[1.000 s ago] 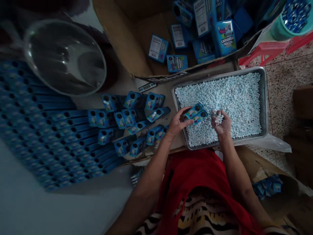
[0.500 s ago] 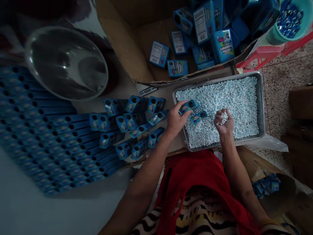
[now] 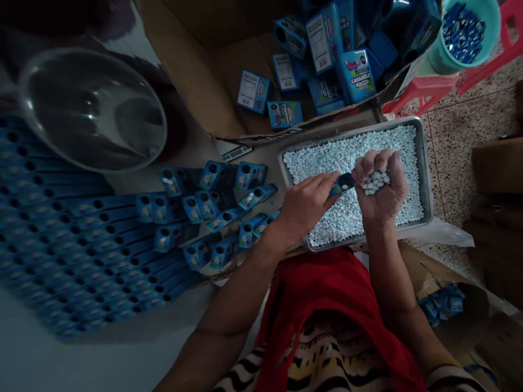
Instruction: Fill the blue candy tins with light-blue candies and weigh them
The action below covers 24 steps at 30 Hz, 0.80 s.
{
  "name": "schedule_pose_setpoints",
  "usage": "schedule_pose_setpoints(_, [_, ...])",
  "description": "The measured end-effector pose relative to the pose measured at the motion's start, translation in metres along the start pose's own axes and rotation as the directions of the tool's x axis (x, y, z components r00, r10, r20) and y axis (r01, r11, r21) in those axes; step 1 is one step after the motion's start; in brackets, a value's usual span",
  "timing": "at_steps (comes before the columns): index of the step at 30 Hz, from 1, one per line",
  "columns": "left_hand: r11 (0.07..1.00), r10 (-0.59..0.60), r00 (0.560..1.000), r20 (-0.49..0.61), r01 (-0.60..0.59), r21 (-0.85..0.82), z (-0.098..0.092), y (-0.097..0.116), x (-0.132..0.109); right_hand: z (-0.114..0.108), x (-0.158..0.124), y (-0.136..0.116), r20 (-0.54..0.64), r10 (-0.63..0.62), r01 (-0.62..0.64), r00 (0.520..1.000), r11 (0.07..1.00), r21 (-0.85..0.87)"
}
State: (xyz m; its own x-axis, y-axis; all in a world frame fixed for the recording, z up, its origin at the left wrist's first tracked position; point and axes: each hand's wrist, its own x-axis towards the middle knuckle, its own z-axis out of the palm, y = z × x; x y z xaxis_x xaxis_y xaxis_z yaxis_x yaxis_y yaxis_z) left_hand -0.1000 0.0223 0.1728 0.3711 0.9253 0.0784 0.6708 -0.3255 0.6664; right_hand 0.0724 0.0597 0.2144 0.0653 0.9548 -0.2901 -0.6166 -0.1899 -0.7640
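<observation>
My left hand [image 3: 307,202] holds a small blue candy box [image 3: 342,184] with a round hole in its top, over the metal tray [image 3: 427,190]. White candy shows in the hole. My right hand [image 3: 382,204] is turned palm up with its fingers curled around a heap of small pale candies [image 3: 375,183]. Its fingertips are close against the far end of the box; I cannot tell if they touch. Beneath both hands, loose pale blue and white candies [image 3: 337,220] fill the tray. Several similar boxes [image 3: 206,204] stand left of the tray.
A cardboard carton [image 3: 183,76] of blue boxes stands behind the tray. At left are a large metal bowl [image 3: 96,109] and dense rows of blue boxes [image 3: 102,261]. A turquoise bucket [image 3: 492,32] with blue wrapped pieces is at upper right. Another carton [image 3: 469,321] sits lower right.
One box now stands among the group on the left. My left hand has taken the box that lay on the candies and brought it to my right hand, which has risen with its candies.
</observation>
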Motion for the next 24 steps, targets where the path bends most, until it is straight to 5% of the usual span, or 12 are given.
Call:
schedule_pose_setpoints(5, [0.998, 0.004, 1.0, 0.03, -0.006, 0.064, 0.006, 0.009, 0.0, 0.001, -0.011, 0.014, -0.088, -0.051, 0.036, 0.995, 0.984, -0.172])
schedule_pose_setpoints(8, [0.996, -0.013, 0.999, 0.029, 0.011, 0.093, 0.008, 0.016, 0.001, -0.01, -0.008, 0.02, -0.172, -0.113, 0.093, 0.979, 0.988, -0.12])
schedule_pose_setpoints(13, [0.988, -0.043, 0.998, 0.053, 0.034, 0.148, 0.003, 0.032, -0.007, -0.068, 0.012, 0.031, -0.268, 0.177, -0.114, 0.947, 0.966, 0.233])
schedule_pose_setpoints(16, [0.994, -0.038, 0.999, 0.004, 0.038, 0.107, 0.001, 0.042, -0.017, -0.101, 0.01, 0.044, -0.375, 0.454, -0.269, 0.808, 0.851, 0.452])
schedule_pose_setpoints(19, [0.998, -0.059, 0.994, -0.095, 0.061, 0.014, 0.003, 0.043, -0.023, -0.117, -0.008, 0.058, -0.469, 0.588, -0.357, 0.659, 0.793, 0.493])
schedule_pose_setpoints(21, [0.996, -0.092, 0.981, -0.169, 0.088, -0.032, 0.004, 0.04, -0.025, -0.123, -0.022, 0.065, -0.469, 0.59, -0.438, 0.658, 0.805, 0.4])
schedule_pose_setpoints(24, [0.983, -0.183, 0.94, -0.287, 0.172, -0.061, -0.002, 0.025, -0.034, -0.136, -0.033, 0.071, -0.447, 0.52, -0.523, 0.728, 0.843, 0.128])
